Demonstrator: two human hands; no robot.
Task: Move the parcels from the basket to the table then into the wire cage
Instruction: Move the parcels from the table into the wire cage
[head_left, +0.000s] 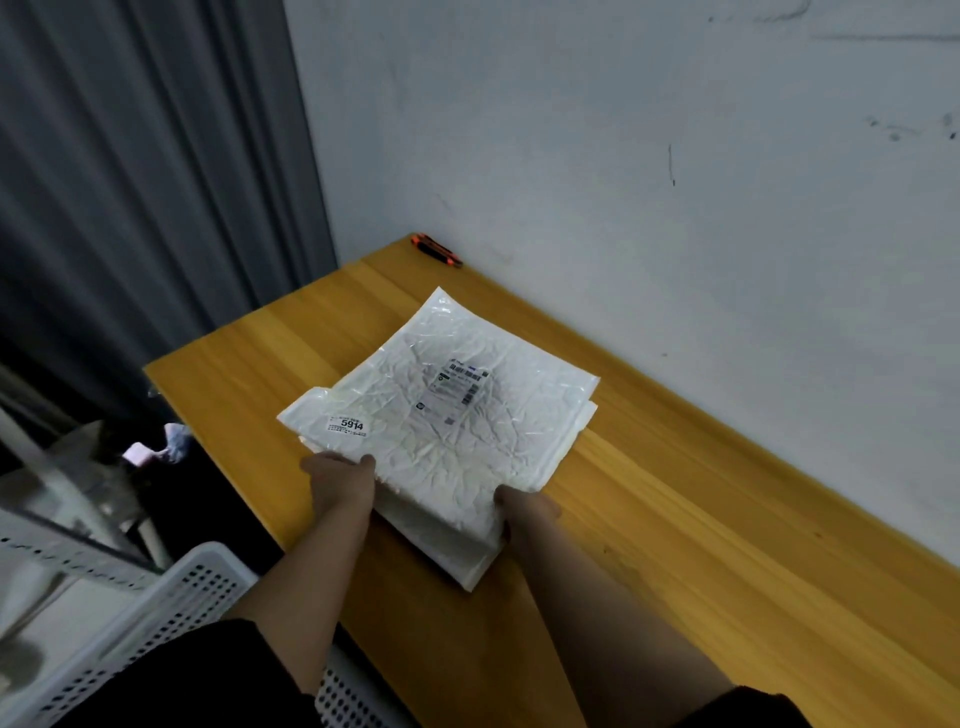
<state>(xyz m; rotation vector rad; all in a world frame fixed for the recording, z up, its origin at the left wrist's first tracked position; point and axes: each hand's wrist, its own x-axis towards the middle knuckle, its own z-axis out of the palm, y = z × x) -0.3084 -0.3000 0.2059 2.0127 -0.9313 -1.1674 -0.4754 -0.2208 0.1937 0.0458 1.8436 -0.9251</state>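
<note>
White poly-mailer parcels (441, 415) lie stacked on the desk (675, 493); left hand (340, 475) and right hand (524, 509) pinch the near edges. Basket (171, 597) sits beside the left arm. Cage transfer apparently pending.

White crinkled parcels (441, 431) lie stacked on the table (701, 519).

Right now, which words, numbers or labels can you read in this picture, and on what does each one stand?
"5914": small white sticker on the top parcel, near its left corner.
Shipping label on the same parcel: barcodes and print, too small and blurred to read.
Nothing else readable.
</note>
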